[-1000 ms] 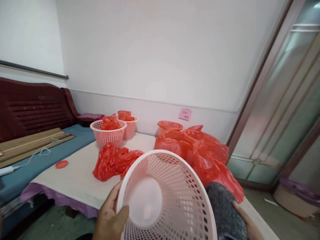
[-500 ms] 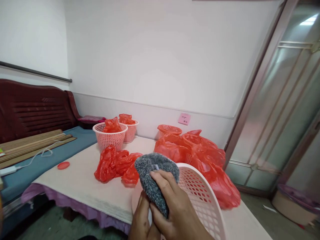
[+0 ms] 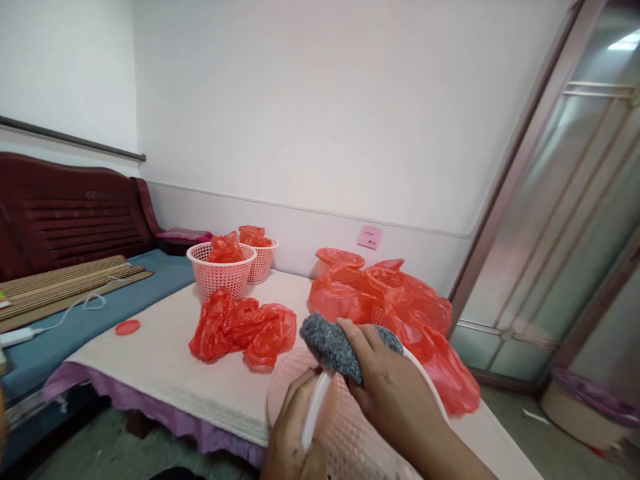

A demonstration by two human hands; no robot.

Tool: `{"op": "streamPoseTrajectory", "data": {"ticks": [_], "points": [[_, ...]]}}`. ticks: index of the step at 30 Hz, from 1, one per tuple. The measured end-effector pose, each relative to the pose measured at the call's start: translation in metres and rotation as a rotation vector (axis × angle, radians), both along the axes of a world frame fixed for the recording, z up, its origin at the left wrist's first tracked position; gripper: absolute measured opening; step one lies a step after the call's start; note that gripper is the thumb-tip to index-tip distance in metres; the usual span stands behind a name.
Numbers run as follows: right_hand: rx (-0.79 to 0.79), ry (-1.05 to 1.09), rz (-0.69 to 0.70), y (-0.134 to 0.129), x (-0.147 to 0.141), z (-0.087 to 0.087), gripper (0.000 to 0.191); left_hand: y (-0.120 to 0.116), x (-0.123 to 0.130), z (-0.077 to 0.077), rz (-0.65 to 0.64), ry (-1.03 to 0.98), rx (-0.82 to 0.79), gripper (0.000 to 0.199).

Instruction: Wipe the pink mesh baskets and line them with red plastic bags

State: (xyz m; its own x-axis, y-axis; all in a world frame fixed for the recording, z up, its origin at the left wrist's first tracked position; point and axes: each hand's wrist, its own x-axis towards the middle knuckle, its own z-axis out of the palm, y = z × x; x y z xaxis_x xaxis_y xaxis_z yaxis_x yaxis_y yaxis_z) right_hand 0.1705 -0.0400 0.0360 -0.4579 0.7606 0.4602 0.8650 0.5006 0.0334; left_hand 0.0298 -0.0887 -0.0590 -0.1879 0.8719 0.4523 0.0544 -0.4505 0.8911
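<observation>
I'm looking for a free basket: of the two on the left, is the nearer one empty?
Not empty: a crumpled red bag sits in the nearer left basket, poking above its rim.

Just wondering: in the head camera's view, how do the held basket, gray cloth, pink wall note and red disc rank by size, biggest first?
1. Held basket
2. Gray cloth
Pink wall note and red disc: smallest, too alike to rank.
</observation>
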Motion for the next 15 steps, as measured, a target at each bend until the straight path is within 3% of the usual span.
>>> {"op": "streamPoseTrajectory", "data": {"ticks": [4,7,11,15], "points": [[-0.055,0.131,-0.166,0.021,0.029,-0.003,0.066,-0.003,-0.007,0.002,-0.024,-0.016,-0.033,0.069],[-0.148,0.249,-0.282,0.031,0.051,-0.01,0.062,-0.006,-0.012,0.005,0.028,-0.131,-0.133,0.061],[-0.208,0.369,-0.386,0.029,0.076,-0.028,0.053,-0.011,-0.018,0.007,0.093,-0.21,-0.217,0.052],[-0.29,0.441,-0.437,0.017,0.095,-0.05,0.045,-0.015,-0.032,0.0,0.081,-0.219,-0.281,0.056]]}}
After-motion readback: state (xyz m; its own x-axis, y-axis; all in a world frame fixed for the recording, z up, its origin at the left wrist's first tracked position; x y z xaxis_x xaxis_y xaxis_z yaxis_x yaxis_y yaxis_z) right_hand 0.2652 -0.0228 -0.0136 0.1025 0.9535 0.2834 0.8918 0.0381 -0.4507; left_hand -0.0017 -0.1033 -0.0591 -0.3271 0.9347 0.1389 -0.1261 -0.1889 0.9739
